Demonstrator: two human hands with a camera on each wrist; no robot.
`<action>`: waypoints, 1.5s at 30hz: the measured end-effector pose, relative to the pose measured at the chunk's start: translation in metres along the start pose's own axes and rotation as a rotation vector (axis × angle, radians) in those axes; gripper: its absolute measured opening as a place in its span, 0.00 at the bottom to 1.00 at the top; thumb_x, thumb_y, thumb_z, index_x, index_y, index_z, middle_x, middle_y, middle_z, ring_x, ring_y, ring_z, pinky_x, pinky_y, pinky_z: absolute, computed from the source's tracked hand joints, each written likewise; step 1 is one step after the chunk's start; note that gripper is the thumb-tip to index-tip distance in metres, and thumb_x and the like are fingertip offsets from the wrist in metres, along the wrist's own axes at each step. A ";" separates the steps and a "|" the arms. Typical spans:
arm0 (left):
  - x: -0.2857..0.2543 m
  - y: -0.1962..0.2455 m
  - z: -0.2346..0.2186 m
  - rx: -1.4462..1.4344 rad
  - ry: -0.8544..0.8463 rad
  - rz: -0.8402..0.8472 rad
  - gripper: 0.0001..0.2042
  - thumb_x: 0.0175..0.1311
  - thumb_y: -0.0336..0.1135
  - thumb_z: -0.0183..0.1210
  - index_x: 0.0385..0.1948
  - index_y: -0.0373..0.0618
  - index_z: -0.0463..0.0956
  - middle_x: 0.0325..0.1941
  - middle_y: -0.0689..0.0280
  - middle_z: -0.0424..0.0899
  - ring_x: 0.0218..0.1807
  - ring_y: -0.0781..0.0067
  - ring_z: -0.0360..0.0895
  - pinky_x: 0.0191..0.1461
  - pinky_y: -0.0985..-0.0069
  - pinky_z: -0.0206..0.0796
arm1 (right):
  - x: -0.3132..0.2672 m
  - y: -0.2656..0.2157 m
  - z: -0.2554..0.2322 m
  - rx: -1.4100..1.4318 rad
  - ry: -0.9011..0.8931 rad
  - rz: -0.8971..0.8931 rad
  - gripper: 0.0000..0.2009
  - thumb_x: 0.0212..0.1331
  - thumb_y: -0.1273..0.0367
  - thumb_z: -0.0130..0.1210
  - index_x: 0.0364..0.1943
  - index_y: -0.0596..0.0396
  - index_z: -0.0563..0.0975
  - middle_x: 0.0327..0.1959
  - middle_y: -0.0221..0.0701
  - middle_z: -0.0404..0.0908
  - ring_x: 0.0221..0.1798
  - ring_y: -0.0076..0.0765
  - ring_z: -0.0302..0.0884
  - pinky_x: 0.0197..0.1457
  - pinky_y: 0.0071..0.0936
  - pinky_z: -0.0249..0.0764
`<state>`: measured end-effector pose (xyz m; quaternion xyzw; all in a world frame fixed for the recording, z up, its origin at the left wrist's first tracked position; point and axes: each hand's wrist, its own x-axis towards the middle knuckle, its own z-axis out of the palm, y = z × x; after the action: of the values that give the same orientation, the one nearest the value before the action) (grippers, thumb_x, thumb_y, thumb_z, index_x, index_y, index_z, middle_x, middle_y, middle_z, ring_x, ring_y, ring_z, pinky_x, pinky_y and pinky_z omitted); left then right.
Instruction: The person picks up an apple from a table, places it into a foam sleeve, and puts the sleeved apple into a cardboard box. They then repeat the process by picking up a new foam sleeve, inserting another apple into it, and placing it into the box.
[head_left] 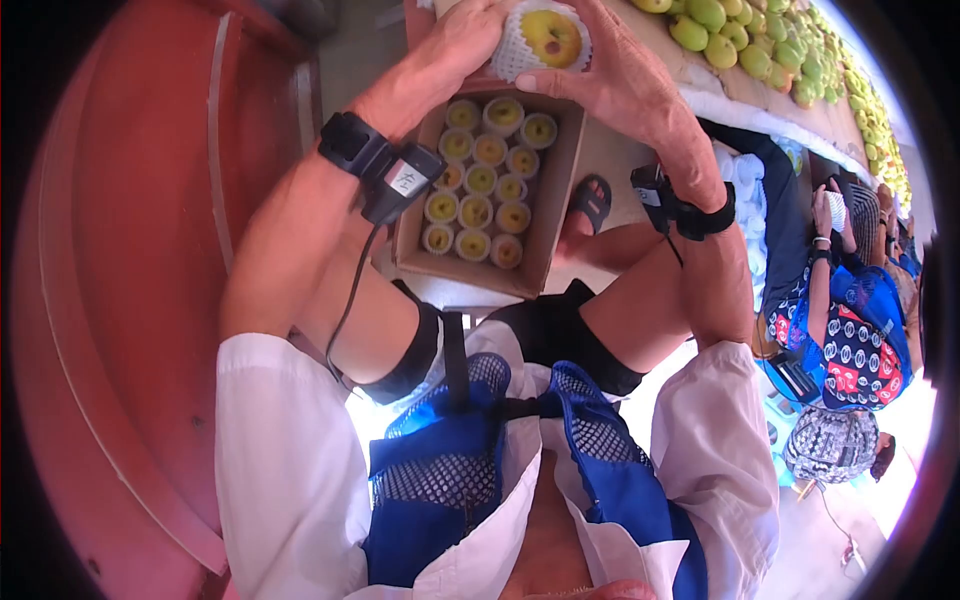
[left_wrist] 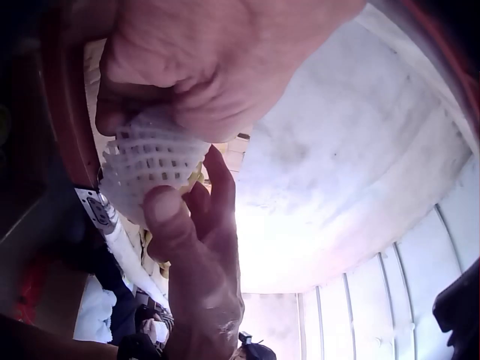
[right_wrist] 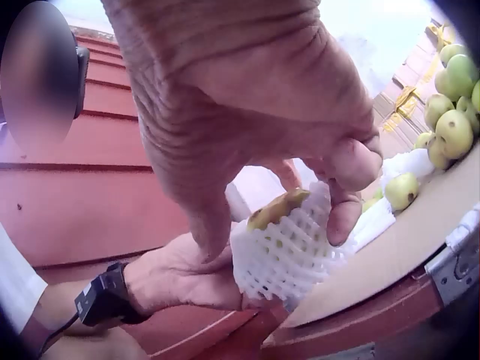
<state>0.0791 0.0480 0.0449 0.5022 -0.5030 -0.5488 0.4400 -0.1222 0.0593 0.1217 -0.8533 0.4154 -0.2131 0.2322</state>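
Between both hands, at the top of the head view, is a yellow-green apple [head_left: 551,40] in a white foam net [head_left: 512,52]. My left hand [head_left: 462,38] grips the netted apple from its left side. On the other side my right hand [head_left: 632,82] holds it, thumb along the net's lower edge and fingers around the far side. The right wrist view shows the apple's bare end [right_wrist: 276,210] sticking out of the net's mouth. Below the hands, a cardboard box [head_left: 567,150] contains rows of netted apples [head_left: 480,180].
A table [head_left: 740,102] at upper right carries a large pile of loose green apples [head_left: 745,35]. Stacked white foam nets [head_left: 745,200] lie beside its near side. A red panelled wall [head_left: 120,300] stands close on the left. Other people [head_left: 850,330] sit at the right.
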 end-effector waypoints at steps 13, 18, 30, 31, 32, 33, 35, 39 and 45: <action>-0.013 0.011 -0.019 0.315 0.009 -0.025 0.16 0.74 0.42 0.52 0.45 0.34 0.69 0.40 0.56 0.79 0.26 0.71 0.80 0.21 0.77 0.68 | -0.030 0.033 0.065 -0.069 -0.270 0.131 0.37 0.52 0.54 0.66 0.66 0.52 0.68 0.59 0.44 0.77 0.57 0.50 0.80 0.60 0.42 0.75; -0.012 0.033 -0.038 0.210 0.073 0.110 0.15 0.74 0.40 0.54 0.45 0.35 0.67 0.40 0.56 0.80 0.29 0.70 0.84 0.21 0.79 0.69 | -0.036 0.044 0.115 -0.206 -0.631 0.247 0.38 0.51 0.55 0.64 0.69 0.49 0.65 0.60 0.47 0.75 0.60 0.55 0.77 0.62 0.44 0.73; -0.040 0.060 -0.059 0.193 0.223 0.091 0.16 0.76 0.41 0.51 0.47 0.33 0.69 0.39 0.59 0.80 0.30 0.73 0.83 0.26 0.80 0.69 | 0.008 0.116 0.285 -0.253 -0.529 0.156 0.37 0.53 0.58 0.62 0.70 0.45 0.65 0.62 0.49 0.74 0.64 0.55 0.74 0.63 0.46 0.72; -0.046 0.066 -0.058 0.182 0.225 0.096 0.16 0.76 0.41 0.51 0.47 0.33 0.69 0.39 0.59 0.80 0.31 0.73 0.83 0.26 0.80 0.70 | 0.015 0.117 0.293 -0.254 -0.499 0.169 0.36 0.53 0.58 0.62 0.70 0.44 0.65 0.62 0.48 0.74 0.64 0.54 0.73 0.63 0.46 0.72; -0.054 0.073 -0.057 0.171 0.227 0.100 0.16 0.76 0.42 0.51 0.48 0.33 0.69 0.39 0.58 0.80 0.32 0.73 0.83 0.26 0.79 0.70 | 0.021 0.121 0.301 -0.254 -0.469 0.183 0.36 0.53 0.59 0.61 0.70 0.43 0.66 0.62 0.47 0.74 0.64 0.54 0.73 0.63 0.46 0.72; -0.058 0.074 -0.057 0.150 0.227 0.107 0.17 0.76 0.42 0.51 0.48 0.33 0.69 0.40 0.58 0.80 0.32 0.73 0.83 0.27 0.78 0.71 | 0.025 0.126 0.308 -0.245 -0.450 0.168 0.35 0.52 0.60 0.62 0.68 0.43 0.68 0.61 0.46 0.75 0.64 0.54 0.73 0.63 0.47 0.72; -0.064 0.076 -0.057 0.098 0.228 0.123 0.17 0.76 0.42 0.51 0.48 0.33 0.69 0.40 0.58 0.80 0.33 0.73 0.83 0.27 0.77 0.72 | 0.031 0.137 0.320 -0.229 -0.413 0.136 0.32 0.51 0.62 0.63 0.65 0.43 0.71 0.59 0.44 0.76 0.63 0.54 0.73 0.63 0.48 0.71; -0.071 0.085 -0.048 0.201 0.292 0.134 0.19 0.77 0.43 0.50 0.49 0.31 0.69 0.41 0.57 0.81 0.34 0.73 0.83 0.29 0.76 0.73 | 0.033 0.150 0.337 -0.353 -0.209 -0.034 0.27 0.47 0.65 0.65 0.58 0.47 0.77 0.57 0.41 0.77 0.61 0.52 0.74 0.62 0.52 0.70; -0.069 0.088 -0.057 0.113 0.231 0.096 0.19 0.77 0.45 0.50 0.49 0.32 0.70 0.40 0.58 0.81 0.34 0.73 0.83 0.31 0.77 0.73 | 0.033 0.170 0.360 -0.285 -0.142 -0.021 0.25 0.46 0.67 0.65 0.55 0.49 0.78 0.58 0.41 0.77 0.63 0.52 0.72 0.61 0.51 0.70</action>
<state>0.1409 0.1004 0.1407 0.5613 -0.5025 -0.4364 0.4918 -0.0067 0.0182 -0.2584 -0.8949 0.4148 -0.0935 0.1355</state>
